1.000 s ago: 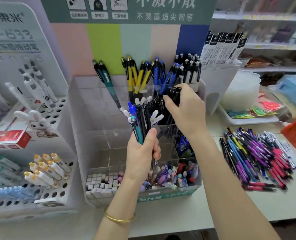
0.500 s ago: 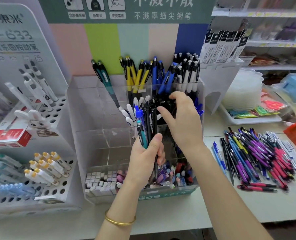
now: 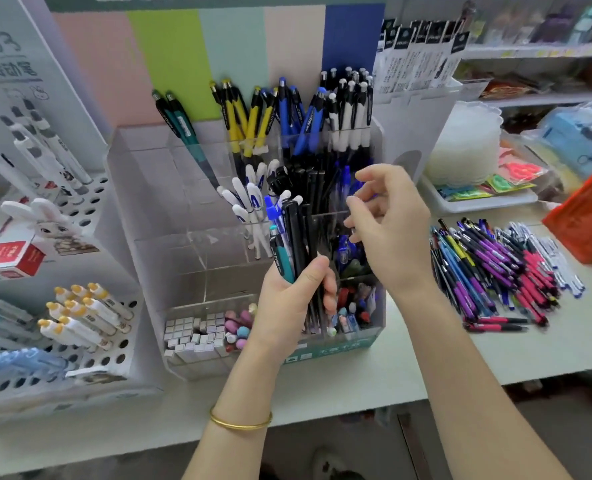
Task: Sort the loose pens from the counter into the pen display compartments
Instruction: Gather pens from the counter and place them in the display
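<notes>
While the left hand (image 3: 287, 299) grips a bundle (image 3: 293, 237) of pens upright in front of the display (image 3: 170, 209), the right hand (image 3: 391, 230) hangs just right of the bundle, over the display's right middle part. Its fingers are bent loosely and spread, and nothing shows in it.

The left thumb lies across the bundle's front and the fingers wrap round behind. The bundle is mostly black pens, plus one teal and one blue-topped, with a few white tips at the back. The tops stand level with the display's middle row; the lower ends run past the fist, in front of the display's front row. There is a gold bangle (image 3: 241, 424) on the left wrist.

The display is clear plastic, stepped, and stands on the counter (image 3: 357, 382).
- Back row: teal, yellow, blue, then white-and-black pens, left to right.
- Middle row: white pens, black pens, blue pens.
- Front row: small white blocks at the left, pastel bits beside them, mixed small items at the right.

The loose pile (image 3: 495, 271) lies flat on the counter, right of the display and well apart from it, touching neither hand. It holds purple, pink, black, blue and white pens. A white tray (image 3: 478, 202) sits right of the display, behind the pile, with an orange bag (image 3: 585, 223) further right. A white holed rack (image 3: 90, 358) with yellow-capped pens stands just left of the display.
</notes>
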`<state>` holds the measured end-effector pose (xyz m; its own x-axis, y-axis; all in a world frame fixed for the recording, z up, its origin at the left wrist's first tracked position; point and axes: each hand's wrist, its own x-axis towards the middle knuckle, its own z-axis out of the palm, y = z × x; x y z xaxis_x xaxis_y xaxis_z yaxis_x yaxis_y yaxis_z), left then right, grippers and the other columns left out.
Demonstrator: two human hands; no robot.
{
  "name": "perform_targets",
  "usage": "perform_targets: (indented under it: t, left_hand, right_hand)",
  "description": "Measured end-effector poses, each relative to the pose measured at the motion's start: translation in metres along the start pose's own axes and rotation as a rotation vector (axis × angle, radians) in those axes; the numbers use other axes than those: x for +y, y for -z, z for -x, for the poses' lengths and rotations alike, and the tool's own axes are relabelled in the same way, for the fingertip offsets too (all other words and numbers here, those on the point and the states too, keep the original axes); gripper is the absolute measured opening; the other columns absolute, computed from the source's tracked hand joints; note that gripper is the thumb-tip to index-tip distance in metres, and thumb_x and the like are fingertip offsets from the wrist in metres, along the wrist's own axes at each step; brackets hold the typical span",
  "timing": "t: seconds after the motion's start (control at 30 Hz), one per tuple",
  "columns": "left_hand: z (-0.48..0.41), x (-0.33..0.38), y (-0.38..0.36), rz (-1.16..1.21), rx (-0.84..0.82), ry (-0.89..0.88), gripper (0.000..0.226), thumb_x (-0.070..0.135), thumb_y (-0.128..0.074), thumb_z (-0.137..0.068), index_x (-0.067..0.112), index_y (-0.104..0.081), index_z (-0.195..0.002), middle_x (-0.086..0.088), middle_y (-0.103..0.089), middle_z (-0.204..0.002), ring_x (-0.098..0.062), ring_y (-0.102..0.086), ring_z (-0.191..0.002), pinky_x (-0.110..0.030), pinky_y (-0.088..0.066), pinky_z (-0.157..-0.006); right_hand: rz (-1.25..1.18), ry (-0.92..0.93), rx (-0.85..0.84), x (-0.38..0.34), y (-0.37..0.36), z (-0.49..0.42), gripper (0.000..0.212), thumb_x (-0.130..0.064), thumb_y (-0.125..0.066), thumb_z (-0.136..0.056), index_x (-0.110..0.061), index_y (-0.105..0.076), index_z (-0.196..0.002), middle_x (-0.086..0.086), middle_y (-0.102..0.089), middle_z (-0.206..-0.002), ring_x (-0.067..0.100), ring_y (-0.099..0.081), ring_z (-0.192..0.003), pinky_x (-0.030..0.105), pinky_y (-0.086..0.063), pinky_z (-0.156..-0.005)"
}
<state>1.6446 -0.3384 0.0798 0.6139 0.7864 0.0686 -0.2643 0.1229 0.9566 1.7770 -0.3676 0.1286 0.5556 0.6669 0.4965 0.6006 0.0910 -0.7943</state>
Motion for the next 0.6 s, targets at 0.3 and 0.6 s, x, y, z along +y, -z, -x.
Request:
perform_targets:
  t: [0.3, 0.6]
  left_hand:
    - [0.039, -0.032, -0.003, 0.118, -0.474, 0.227, 0.020, 0.013, -0.054, -0.094, 0.017, -0.055, -0.074, 0.001, -0.049, -0.058, -0.014, -0.041, -0.045, -0.027, -0.040, -0.048]
    - [0.155, -0.123, 0.010, -0.059, -0.864, 0.637, 0.026, 0.022, -0.057, -0.090, 0.021, -0.050, -0.064, 0.001, -0.045, -0.057, -0.016, -0.040, -0.047, -0.030, -0.037, -0.050]
  right_hand:
    - [0.035, -0.369, 0.336, -0.003, 0.025, 0.125, 0.029, -0.003, -0.053, -0.091, -0.032, -0.055, -0.089, -0.005, -0.059, -0.084, 0.018, -0.062, -0.060, 0.034, -0.051, -0.052]
    - [-0.017, -1.015, 0.671, 0.001, 0.029, 0.346, 0.022, 0.003, -0.052, -0.090, -0.018, -0.057, -0.091, 0.006, -0.060, -0.084, 0.007, -0.056, -0.049, 0.024, -0.046, -0.043]
